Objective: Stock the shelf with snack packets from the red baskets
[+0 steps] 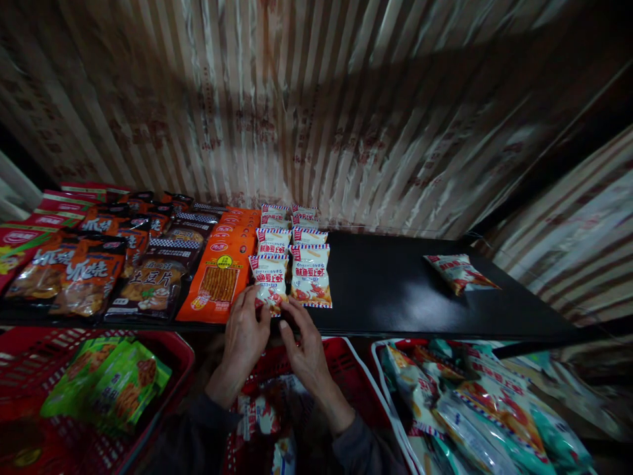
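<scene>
On the black shelf (376, 284), two columns of white snack bags with red lettering lie overlapping. The front bag of the left column (270, 274) is between my hands. My left hand (246, 330) touches its lower left side with bent fingers. My right hand (305, 343) has its fingertips at the bag's lower right corner, thumb apart from the forefinger. Beside it lies the front bag of the right column (311, 277), which neither hand grips. An orange snack bag (217, 284) lies left of my left hand.
Brown and red snack packs fill the shelf's left part. A lone white bag (459, 272) lies at the right. Below are a basket with green packs (180, 346), a middle red basket (346, 356) and a full basket at right (383, 376). Striped sheeting hangs behind.
</scene>
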`<state>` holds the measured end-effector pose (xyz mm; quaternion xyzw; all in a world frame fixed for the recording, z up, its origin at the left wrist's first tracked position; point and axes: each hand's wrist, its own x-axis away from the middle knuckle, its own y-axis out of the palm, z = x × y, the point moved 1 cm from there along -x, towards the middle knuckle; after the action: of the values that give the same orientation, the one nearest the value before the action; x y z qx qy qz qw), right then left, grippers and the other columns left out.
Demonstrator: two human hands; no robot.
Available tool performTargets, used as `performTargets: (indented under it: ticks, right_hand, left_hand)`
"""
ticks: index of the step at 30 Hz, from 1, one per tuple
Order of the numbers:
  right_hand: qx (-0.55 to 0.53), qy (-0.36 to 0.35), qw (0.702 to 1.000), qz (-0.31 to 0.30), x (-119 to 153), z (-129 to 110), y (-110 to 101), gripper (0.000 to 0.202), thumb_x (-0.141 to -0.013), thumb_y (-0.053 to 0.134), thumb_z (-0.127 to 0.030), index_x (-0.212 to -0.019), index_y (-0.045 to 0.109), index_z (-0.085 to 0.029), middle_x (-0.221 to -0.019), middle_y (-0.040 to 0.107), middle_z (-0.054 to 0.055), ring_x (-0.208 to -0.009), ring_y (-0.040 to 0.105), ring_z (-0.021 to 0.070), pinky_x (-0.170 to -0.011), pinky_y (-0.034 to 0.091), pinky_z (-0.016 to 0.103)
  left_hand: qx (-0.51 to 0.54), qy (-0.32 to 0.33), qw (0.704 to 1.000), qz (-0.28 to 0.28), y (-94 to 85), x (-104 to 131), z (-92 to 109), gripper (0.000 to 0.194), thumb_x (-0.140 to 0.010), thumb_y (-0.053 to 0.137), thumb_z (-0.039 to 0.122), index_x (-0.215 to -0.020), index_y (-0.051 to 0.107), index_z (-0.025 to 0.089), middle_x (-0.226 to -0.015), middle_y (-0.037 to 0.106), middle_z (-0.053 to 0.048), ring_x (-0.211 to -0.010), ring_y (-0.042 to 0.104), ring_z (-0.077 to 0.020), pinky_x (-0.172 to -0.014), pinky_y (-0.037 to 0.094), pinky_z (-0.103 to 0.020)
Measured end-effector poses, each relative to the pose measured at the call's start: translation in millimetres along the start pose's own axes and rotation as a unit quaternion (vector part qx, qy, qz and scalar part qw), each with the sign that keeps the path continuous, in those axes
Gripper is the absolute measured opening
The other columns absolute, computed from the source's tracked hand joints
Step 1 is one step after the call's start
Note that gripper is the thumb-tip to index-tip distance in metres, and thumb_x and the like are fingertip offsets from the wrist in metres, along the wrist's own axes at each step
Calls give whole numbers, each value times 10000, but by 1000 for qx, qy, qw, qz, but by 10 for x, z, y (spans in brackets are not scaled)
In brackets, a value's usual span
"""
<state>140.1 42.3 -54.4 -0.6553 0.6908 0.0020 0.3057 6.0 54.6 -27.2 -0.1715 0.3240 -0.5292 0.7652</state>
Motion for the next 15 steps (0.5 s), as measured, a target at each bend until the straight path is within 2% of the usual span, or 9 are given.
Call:
performTargets:
  ticks: [7,15]
  right_hand:
    - [10,-15,1000,0,-11,9,4,375,-884,529,-319,-1239,597,-216,-1371,543,118,-1283,498,253,-1057,429,449]
    - [14,-31,999,-39,-27,21,-6,432,-872,522,-246,-1303,551,-220,-1452,454,111,-1342,429,242,-1078,404,457]
  left_hand:
    - [31,5,999,28,45,-10,21,329,-859,474,196,-1163,576,123,-1181,616,-157,-1061,620,-245,-920,525,-438]
    - [24,25,998,44,103,-27,-25,337,-853,467,187,-1170,574,141,-1192,610,-151,-1110,598,-252,-948,507,-445]
